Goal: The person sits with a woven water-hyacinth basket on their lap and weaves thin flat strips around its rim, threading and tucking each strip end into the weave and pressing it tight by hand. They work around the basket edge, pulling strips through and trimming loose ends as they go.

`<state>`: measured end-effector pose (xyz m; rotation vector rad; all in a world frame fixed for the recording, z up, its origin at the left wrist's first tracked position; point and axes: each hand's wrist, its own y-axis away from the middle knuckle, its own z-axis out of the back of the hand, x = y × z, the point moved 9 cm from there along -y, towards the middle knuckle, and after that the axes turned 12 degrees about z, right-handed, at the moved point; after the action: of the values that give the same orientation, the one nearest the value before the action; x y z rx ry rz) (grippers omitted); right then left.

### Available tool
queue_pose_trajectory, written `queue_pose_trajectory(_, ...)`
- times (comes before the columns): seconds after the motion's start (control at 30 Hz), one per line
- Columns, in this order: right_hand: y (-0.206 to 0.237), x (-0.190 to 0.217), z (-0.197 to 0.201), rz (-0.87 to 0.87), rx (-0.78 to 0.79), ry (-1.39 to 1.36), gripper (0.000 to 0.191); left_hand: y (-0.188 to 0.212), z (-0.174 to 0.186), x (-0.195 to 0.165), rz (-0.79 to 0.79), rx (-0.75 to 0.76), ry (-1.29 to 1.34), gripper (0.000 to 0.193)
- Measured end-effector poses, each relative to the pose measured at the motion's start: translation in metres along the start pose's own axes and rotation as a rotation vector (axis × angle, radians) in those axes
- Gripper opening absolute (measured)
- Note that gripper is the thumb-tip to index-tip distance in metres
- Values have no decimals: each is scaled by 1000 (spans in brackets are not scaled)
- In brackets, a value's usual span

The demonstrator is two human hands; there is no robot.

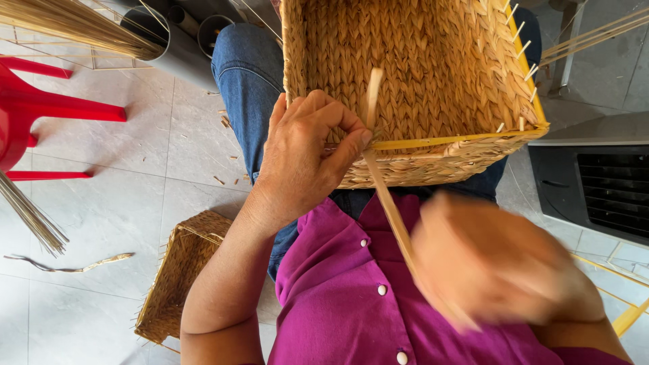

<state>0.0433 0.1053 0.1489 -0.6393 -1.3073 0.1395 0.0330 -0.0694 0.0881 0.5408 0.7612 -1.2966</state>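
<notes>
The left hand lies curled on the near rim of the woven basket, the fingers bent and the thumb pressing a flat straw-coloured strip against the rim, so this hand is closed on the strip and the basket edge together. The forearm comes up from the lower left. The right hand is blurred; it seems closed around the lower part of the same strip, but how tight the fingers are I cannot tell. The strip runs from this hand up through the rim, and its free end stands above the weave.

The basket rests on the person's lap, on the blue jeans, just above the magenta shirt. Thin pale stakes stick out along its right wall.

On the grey tiled floor a smaller woven basket lies beside the left arm. Farther left is a red plastic chair, and a bundle of dry stalks at the top.
</notes>
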Motion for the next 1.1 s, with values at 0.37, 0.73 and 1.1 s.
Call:
queue_pose_trajectory(0.37,-1,-36,1,78,-49,710,31,1,-2,-1,-18,-31,-28,16)
queue_pose_trajectory(0.73,56,-9,52,234,-453,238,45,9,0,-4,-134,32,27,10)
queue_pose_trajectory(1.1,15,-62,130,-42,-641,66,23,-1,-7,-1,-62,87,-105,27)
